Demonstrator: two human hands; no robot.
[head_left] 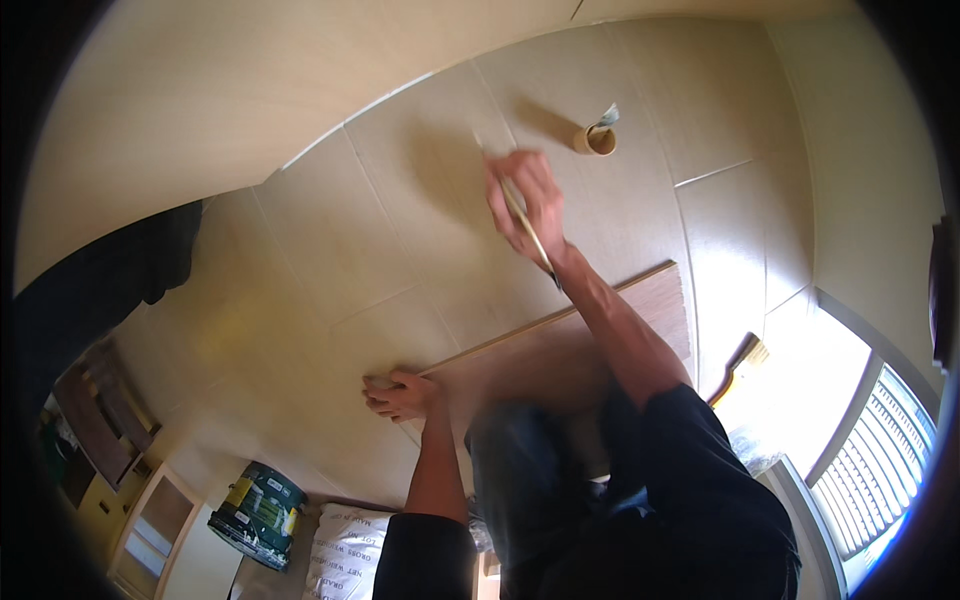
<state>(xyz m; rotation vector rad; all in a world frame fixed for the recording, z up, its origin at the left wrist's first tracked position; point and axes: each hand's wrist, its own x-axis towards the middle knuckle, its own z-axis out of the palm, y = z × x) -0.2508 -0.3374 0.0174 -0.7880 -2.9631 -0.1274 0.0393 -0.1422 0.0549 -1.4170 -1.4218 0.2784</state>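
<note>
My right hand (530,200), somewhat blurred, is raised over the floor with its fingers closed round a thin stick-like tool (520,212), pale with a dark lower end. Below its wrist lies a long flat wooden board (510,375), partly hidden under my right arm and knees. At the board's left end, my left hand (400,397) is low to the floor, its fingers curled about a small beige thing (380,382) whose kind I cannot make out. Beyond my right hand stands a small round cup (597,142) with a pale-tipped tool (607,118) leaning in it.
A wide brush (741,368) lies right of the board, near a louvred vent (875,460). Behind on the left are a dark green paint bucket (258,515) and a white printed sack (345,550). A pale wall (250,90) bounds the tiled floor (300,300); dark cloth (120,260) shows far left.
</note>
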